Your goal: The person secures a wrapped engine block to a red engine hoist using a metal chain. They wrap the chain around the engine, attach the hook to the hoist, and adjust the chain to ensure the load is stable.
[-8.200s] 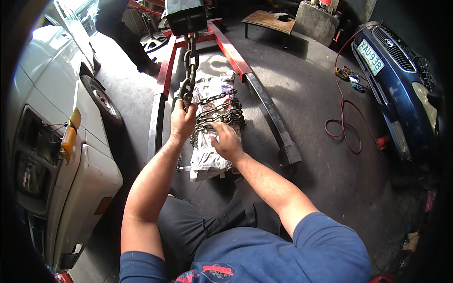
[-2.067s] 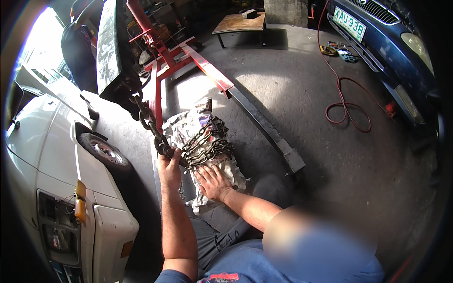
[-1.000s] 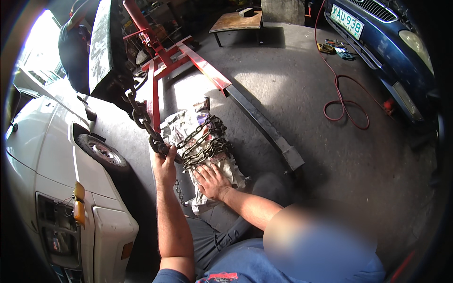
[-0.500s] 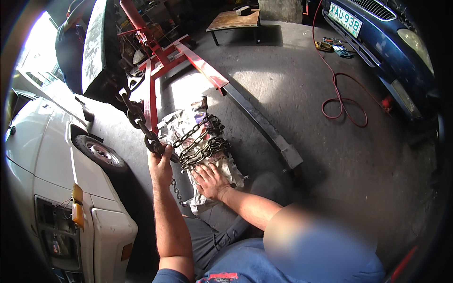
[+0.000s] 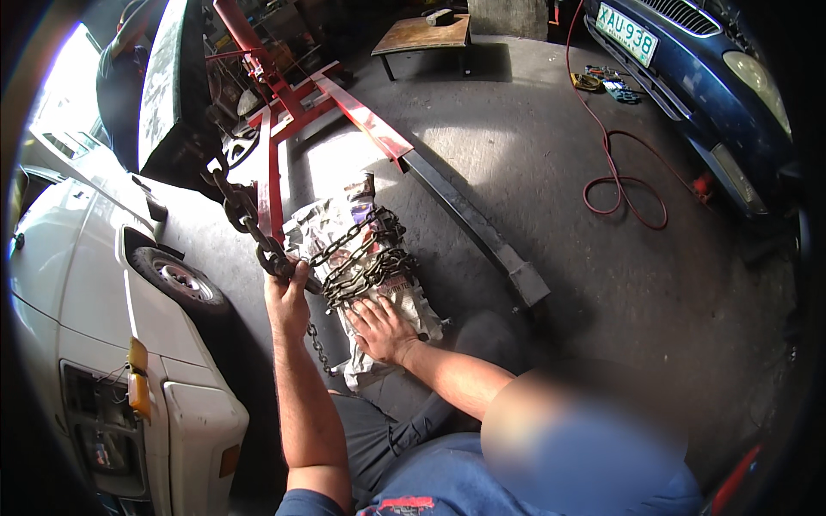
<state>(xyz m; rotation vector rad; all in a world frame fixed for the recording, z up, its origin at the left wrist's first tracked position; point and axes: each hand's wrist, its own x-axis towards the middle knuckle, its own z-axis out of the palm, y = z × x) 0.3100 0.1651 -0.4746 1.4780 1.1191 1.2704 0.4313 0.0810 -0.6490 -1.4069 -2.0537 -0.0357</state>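
A thick dark chain (image 5: 238,206) hangs slanting from the end of the red hoist's boom. My left hand (image 5: 286,297) is closed round the dark metal piece at its lower end, which looks like a hook partly hidden by my fingers. Just right of it, a bundle wrapped in printed paper or plastic sheeting (image 5: 360,368) lies on the floor, and what is inside is hidden. A thinner chain (image 5: 370,271) loops several times round this bundle, with one length dangling beside my left wrist. Flat on the wrapping below the loops rests my right hand (image 5: 383,329), fingers stretched out.
The red hoist's legs (image 5: 366,125) straddle the bundle. A white vehicle (image 5: 95,258) stands close on the left, a dark blue car (image 5: 688,86) at the far right. Beyond are a low wooden table (image 5: 422,36), a red hose (image 5: 613,168) and another person (image 5: 120,82).
The whole view has shifted slightly. Both hands keep their places on the chain end and the bundle.
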